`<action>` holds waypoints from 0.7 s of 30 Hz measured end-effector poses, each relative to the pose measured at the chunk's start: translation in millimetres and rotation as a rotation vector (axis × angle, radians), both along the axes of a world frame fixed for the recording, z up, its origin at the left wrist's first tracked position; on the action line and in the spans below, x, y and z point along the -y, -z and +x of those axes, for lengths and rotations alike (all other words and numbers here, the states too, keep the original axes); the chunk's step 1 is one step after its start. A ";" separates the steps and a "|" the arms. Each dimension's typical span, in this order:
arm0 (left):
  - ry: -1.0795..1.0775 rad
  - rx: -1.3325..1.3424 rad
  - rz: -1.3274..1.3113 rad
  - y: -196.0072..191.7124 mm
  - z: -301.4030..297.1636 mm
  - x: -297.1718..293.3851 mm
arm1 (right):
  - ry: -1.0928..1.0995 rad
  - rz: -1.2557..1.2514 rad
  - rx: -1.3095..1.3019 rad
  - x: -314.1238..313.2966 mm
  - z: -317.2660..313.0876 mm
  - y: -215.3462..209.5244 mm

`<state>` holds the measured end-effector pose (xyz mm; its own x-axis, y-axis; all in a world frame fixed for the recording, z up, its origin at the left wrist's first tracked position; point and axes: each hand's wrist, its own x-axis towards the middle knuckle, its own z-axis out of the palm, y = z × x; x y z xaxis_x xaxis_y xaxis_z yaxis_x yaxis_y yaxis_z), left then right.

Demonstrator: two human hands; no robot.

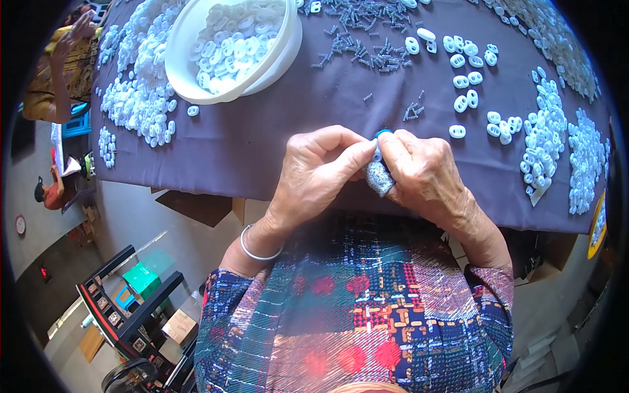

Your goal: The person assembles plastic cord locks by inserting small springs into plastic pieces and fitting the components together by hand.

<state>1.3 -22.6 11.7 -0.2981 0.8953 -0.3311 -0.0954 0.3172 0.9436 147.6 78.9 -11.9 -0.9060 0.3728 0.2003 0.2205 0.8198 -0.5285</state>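
Close to the near edge of the table, my left hand (pixel 318 171) and my right hand (pixel 427 165) meet with their fingers closed. Between thumbs and forefingers they pinch a small whitish plastic piece (pixel 377 156), mostly covered by the fingers. Something blue (pixel 383 132) shows at the right fingertips. Just below the pinch is a grey speckled fabric cover (pixel 379 178), seemingly round a finger; which hand it belongs to I cannot tell. A few small metal springs (pixel 413 111) lie beyond my right hand. To its right are white oval two-hole cord locks (pixel 457 131).
A white tub (pixel 288 62) of white oval pieces stands at the far left, beside a large heap of them (pixel 141 105). A pile of springs (pixel 373 39) lies at the back. More white piles (pixel 547 134) cover the right side. Another person (pixel 56 72) sits at the left.
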 end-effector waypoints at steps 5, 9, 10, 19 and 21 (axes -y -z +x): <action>-0.036 0.019 0.015 2.7 2.5 -1.7 | 0.001 -0.024 -0.023 0.6 -1.8 1.6; -0.060 0.034 0.031 2.7 4.2 -0.9 | -0.024 -0.002 -0.084 1.4 -3.1 0.4; -0.060 0.037 0.026 3.3 4.4 -0.9 | -0.022 -0.015 -0.092 1.8 -3.2 0.4; -0.060 -0.041 0.058 4.7 6.6 2.2 | -0.031 -0.046 -0.058 7.1 -0.7 1.5; -0.037 -0.085 0.094 7.5 5.2 3.1 | -0.031 -0.053 -0.057 8.2 -1.6 2.7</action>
